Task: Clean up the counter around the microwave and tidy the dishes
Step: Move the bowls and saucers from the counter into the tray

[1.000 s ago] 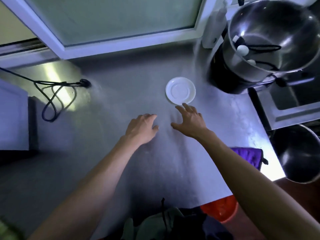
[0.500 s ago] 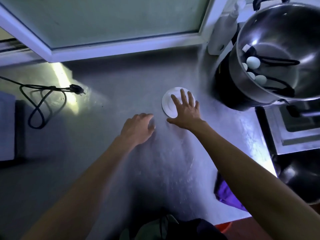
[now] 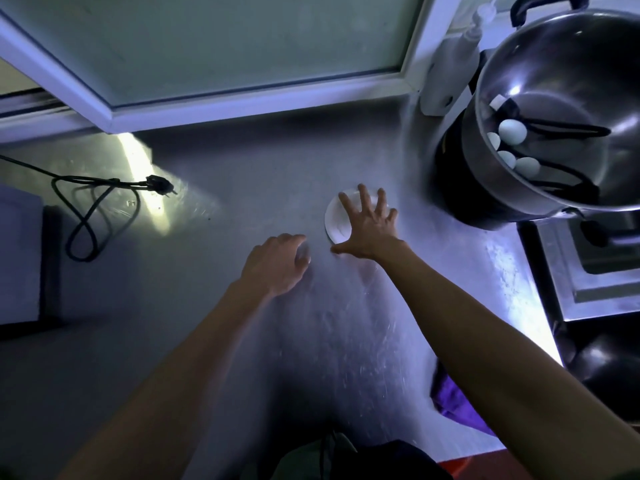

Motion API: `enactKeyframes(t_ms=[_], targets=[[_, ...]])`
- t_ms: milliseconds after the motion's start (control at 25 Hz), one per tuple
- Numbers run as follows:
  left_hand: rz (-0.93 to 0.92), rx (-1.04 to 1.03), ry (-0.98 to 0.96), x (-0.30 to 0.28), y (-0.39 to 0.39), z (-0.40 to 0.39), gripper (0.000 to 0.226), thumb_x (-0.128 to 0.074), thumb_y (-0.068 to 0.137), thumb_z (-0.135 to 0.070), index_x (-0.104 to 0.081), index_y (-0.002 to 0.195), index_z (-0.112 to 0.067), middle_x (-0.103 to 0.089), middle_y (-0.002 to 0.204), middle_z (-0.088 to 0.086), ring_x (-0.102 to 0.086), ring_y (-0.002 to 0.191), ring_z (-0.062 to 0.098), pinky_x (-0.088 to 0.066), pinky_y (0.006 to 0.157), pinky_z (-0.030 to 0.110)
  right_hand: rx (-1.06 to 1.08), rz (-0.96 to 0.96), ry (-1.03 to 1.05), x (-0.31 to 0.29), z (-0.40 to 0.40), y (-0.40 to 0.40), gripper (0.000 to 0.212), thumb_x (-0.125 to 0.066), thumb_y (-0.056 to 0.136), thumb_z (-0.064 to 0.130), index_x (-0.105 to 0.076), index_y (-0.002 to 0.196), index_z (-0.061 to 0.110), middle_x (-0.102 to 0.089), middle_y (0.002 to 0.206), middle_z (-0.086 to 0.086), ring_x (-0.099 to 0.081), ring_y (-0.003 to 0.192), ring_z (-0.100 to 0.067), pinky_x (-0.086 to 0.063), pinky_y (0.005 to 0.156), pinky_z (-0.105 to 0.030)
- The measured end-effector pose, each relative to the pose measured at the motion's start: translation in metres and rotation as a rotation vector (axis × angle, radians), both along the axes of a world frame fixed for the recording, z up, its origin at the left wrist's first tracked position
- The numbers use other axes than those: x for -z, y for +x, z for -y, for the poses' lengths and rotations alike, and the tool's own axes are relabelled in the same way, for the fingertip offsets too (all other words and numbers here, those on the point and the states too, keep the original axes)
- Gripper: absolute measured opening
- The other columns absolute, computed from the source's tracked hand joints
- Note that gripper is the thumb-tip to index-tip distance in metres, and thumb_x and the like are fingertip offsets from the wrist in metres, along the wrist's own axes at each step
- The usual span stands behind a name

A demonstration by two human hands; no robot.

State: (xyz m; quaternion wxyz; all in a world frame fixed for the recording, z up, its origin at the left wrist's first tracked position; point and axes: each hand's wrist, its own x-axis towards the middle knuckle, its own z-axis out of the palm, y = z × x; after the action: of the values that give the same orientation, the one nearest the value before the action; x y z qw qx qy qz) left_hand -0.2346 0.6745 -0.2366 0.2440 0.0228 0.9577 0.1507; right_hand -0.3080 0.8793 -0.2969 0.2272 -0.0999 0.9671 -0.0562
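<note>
So the right hand is spread wide, fingers straight, lying over the small white saucer out on the grey desk; the left hand hangs just beside it with fingers loosely curled, holding nothing; a big steel pot with eggs inside sits off to the right, and a loose black power cord lies well off to the left.

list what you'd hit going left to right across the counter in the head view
microwave → black power cord → left hand → white saucer, with the right hand spread over it → steel pot holding eggs
</note>
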Motion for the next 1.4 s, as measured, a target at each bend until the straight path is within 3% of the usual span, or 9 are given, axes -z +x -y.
enactKeyframes(t_ms=[200, 720, 1000, 1400], targets=[[0.013, -0.06, -0.009, -0.012, 0.03, 0.013, 0.048, -0.047, 0.097, -0.044, -0.048, 0.14, -0.024, -0.058, 0.134, 0.004, -0.055, 0.122, 0.028, -0.046, 0.096, 0.042, -0.018, 0.0, -0.04, -0.011, 0.004, 0.034, 0.122, -0.073, 0.054, 0.077, -0.01, 0.151, 0.039, -0.004, 0.16, -0.005, -0.011, 0.143, -0.044, -0.03, 0.106, -0.063], [0.001, -0.363, -0.068, -0.03, 0.177, 0.107, 0.057, -0.044, 0.097, -0.046, -0.037, 0.149, -0.025, -0.044, 0.152, 0.002, -0.044, 0.137, 0.025, -0.039, 0.11, 0.044, -0.347, -0.021, -0.191, -0.059, 0.118, 0.159, 0.119, -0.069, 0.06, 0.078, -0.007, 0.154, 0.039, 0.002, 0.162, -0.002, -0.011, 0.143, -0.04, -0.032, 0.105, -0.058], [-0.072, -0.586, -0.011, -0.026, 0.296, 0.177, 0.058, -0.047, 0.096, -0.048, -0.038, 0.149, -0.029, -0.045, 0.151, -0.001, -0.046, 0.134, 0.024, -0.039, 0.106, 0.038, -0.488, -0.025, -0.161, -0.081, 0.207, 0.242, 0.12, -0.071, 0.062, 0.077, -0.005, 0.155, 0.038, 0.003, 0.164, -0.006, -0.009, 0.145, -0.041, -0.029, 0.106, -0.059], [-0.26, -0.877, 0.024, -0.034, 0.487, 0.287, 0.052, -0.05, 0.096, -0.039, -0.048, 0.142, -0.016, -0.051, 0.143, 0.004, -0.047, 0.127, 0.027, -0.043, 0.103, 0.044, -0.655, -0.115, -0.112, -0.091, 0.335, 0.398, 0.119, -0.071, 0.059, 0.079, -0.011, 0.153, 0.038, -0.001, 0.163, -0.005, -0.012, 0.143, -0.042, -0.032, 0.105, -0.061]])
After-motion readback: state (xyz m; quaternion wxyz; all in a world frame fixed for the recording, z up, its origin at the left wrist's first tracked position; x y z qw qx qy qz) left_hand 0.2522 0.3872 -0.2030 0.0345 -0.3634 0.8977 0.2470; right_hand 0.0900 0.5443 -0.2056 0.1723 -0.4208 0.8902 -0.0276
